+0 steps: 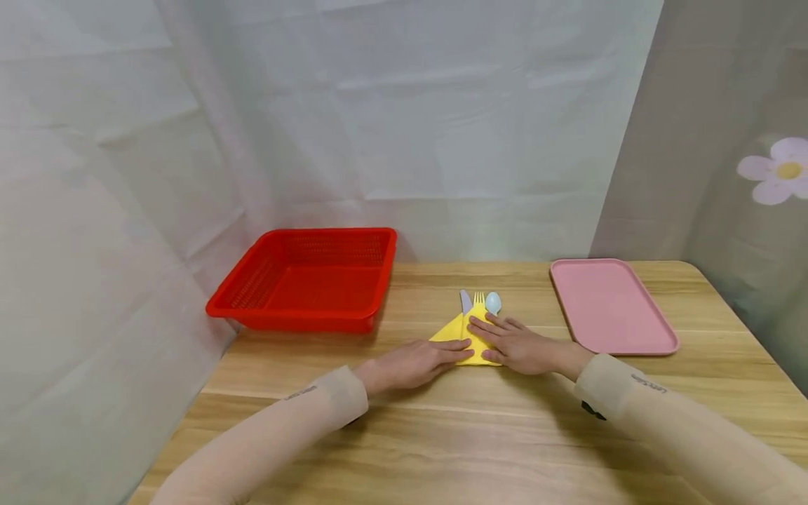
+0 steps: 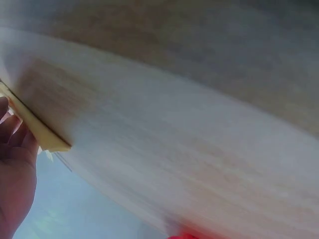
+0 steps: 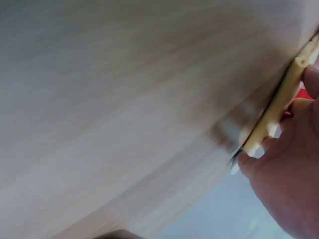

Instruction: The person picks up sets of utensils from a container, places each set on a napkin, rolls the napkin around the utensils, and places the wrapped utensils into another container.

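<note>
A yellow napkin point(image 1: 451, 328) lies folded on the wooden table, partly covered by both hands. Out of its far edge stick a purple knife point(image 1: 466, 301), a pale yellow fork point(image 1: 479, 298) and a light blue spoon point(image 1: 493, 303); their handles are hidden. My left hand point(image 1: 416, 362) rests with extended fingers on the napkin's near left part. Across its right side lies my right hand point(image 1: 524, 346), fingers spread and pressing flat. In the left wrist view the napkin point(image 2: 37, 124) shows as a thin edge beside the fingers; the right wrist view shows the napkin point(image 3: 274, 107) likewise.
A red plastic basket point(image 1: 372, 312) stands at the back left of the table point(image 1: 404, 435). To the right lies a pink tray point(image 1: 612, 305). White cloth point(image 1: 442, 126) hangs behind the table, and a grey curtain with a flower print point(image 1: 785, 170) hangs at the right.
</note>
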{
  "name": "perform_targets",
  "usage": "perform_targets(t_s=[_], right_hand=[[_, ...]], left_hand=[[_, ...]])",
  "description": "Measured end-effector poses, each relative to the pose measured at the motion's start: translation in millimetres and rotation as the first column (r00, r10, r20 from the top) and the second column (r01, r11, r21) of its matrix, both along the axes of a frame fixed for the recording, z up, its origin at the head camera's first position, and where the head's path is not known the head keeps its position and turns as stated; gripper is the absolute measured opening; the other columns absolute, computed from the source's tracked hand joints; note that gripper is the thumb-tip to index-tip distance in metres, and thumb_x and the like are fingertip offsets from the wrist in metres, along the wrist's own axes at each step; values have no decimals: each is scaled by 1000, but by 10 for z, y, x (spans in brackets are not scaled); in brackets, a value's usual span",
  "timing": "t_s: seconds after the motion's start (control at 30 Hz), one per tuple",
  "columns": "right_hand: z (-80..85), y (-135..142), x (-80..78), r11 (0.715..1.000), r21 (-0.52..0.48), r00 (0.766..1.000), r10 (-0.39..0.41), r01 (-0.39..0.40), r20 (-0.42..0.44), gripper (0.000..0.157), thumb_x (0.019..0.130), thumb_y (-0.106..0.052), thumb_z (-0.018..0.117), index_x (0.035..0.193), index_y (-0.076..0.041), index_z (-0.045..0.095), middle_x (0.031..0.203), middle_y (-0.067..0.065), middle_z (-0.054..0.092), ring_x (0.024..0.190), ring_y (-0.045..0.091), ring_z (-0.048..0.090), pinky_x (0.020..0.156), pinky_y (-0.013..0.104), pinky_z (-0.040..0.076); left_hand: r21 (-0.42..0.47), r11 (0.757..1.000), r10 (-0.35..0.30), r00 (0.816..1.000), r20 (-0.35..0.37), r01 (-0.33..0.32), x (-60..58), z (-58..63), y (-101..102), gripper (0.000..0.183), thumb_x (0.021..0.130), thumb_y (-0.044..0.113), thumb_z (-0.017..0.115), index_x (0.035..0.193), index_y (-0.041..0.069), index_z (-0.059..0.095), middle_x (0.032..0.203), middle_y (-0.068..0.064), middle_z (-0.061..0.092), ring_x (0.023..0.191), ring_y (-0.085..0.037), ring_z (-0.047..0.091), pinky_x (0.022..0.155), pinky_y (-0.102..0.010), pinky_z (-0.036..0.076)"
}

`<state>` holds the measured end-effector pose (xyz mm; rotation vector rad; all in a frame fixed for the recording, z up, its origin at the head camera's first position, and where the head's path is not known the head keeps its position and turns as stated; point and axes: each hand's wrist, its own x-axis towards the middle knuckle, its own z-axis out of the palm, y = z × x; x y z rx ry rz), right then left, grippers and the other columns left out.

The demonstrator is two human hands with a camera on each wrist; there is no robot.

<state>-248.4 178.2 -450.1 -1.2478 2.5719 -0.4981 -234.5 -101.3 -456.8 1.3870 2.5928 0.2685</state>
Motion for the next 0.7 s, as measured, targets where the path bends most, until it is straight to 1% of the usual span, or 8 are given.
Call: perform_targets(t_s=[0.1, 0.27, 0.33, 0.43, 0.53, 0.57, 0.7], right_hand=[[-10, -18, 5, 1000, 1, 1000, -18, 18, 17, 61, 114, -32, 41, 164, 0, 25, 171, 21, 17, 155, 50, 12, 117, 76, 12], [-40, -34, 13, 998, 22, 998, -57, 56, 21, 64, 114, -35, 42, 165, -2, 21, 173, 18, 13, 157, 45, 9, 120, 73, 10], [-39, -43, 17, 998, 32, 998, -61, 61, 12, 65, 114, -36, 41, 165, -2, 21, 173, 19, 13, 158, 45, 10, 120, 73, 10], [-16, -57, 26, 998, 35, 998, -55, 55, -1, 64, 114, -35, 42, 164, -1, 23, 172, 21, 15, 156, 47, 12, 119, 74, 13], [16, -65, 41, 998, 39, 999, -50, 51, -4, 64, 114, -34, 43, 164, 1, 24, 171, 23, 17, 156, 49, 14, 118, 74, 15], [11, -62, 39, 997, 50, 999, -53, 53, -4, 64, 114, -35, 43, 164, 0, 23, 171, 22, 15, 156, 48, 12, 119, 73, 14], [5, -59, 15, 996, 71, 998, -62, 61, 13, 65, 114, -36, 42, 165, -2, 22, 172, 20, 13, 157, 45, 10, 121, 71, 12]], left_hand=[[8, 1000, 13, 1000, 6, -13, 12, -12, -45, 48, 113, 25, 47, 161, 22, 41, 166, 4, 36, 148, -17, 41, 119, -39, 39], [7, 1000, 7, 1000, -23, -7, 60, -1, -138, 46, 113, 25, 47, 159, 18, 45, 164, 0, 40, 147, -17, 43, 119, -36, 38], [1, 1000, 1, 999, -36, -1, 78, 11, -172, 46, 113, 24, 48, 158, 15, 47, 163, -1, 41, 148, -16, 42, 120, -35, 37], [-15, 1000, 10, 999, -52, -11, 98, 27, -211, 46, 112, 24, 50, 157, 13, 48, 163, -3, 43, 148, -16, 42, 120, -34, 36], [-35, 999, 27, 996, -80, -30, 119, 38, -224, 46, 111, 24, 51, 155, 12, 51, 161, -4, 45, 146, -18, 46, 119, -35, 39], [-42, 998, 34, 995, -93, -38, 126, 42, -224, 45, 111, 25, 52, 154, 12, 52, 160, -5, 47, 145, -19, 48, 118, -35, 40], [-63, 994, 84, 989, -121, -92, 147, 90, -211, 44, 110, 25, 55, 151, 11, 56, 156, -7, 52, 141, -22, 53, 115, -38, 44]])
